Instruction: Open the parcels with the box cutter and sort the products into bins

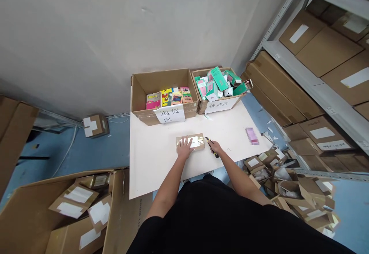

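A small taped cardboard parcel with a white label lies on the white table. My left hand rests flat on the parcel's left half, fingers spread. My right hand is closed round a yellow and black utility knife, whose tip points at the parcel's right end.
Two open cartons stand at the table's far edge: the left carton holds colourful boxes, the right carton green and pink ones. A blurred pink item lies to the right. A big box of parcels sits lower left, opened cartons lower right, shelving at right.
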`<move>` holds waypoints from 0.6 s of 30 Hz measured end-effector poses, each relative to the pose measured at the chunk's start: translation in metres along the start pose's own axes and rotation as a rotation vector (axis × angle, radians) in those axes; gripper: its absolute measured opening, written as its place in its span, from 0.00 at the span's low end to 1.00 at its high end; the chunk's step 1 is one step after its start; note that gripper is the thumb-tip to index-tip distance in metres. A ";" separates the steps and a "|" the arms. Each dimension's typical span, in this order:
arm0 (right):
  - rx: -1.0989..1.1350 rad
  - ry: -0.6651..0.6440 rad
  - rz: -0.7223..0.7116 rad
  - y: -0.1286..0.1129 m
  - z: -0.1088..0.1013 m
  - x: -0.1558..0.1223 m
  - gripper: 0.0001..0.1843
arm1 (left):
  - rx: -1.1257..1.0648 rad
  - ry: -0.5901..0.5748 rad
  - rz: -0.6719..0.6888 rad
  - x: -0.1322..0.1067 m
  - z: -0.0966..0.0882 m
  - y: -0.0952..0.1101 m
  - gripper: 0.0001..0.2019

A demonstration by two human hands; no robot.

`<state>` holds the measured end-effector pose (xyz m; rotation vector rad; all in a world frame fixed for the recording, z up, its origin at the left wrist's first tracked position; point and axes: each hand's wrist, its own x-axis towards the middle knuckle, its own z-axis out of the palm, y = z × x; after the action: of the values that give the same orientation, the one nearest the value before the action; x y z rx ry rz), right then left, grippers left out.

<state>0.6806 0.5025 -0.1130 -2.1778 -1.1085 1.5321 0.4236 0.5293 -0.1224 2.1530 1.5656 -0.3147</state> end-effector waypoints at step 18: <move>-0.243 -0.008 -0.084 0.019 0.001 -0.025 0.25 | -0.030 0.027 0.012 0.004 0.000 -0.001 0.37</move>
<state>0.6845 0.4715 -0.1073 -2.2445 -1.4360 1.4366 0.4241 0.5327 -0.1248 2.1516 1.5613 -0.2568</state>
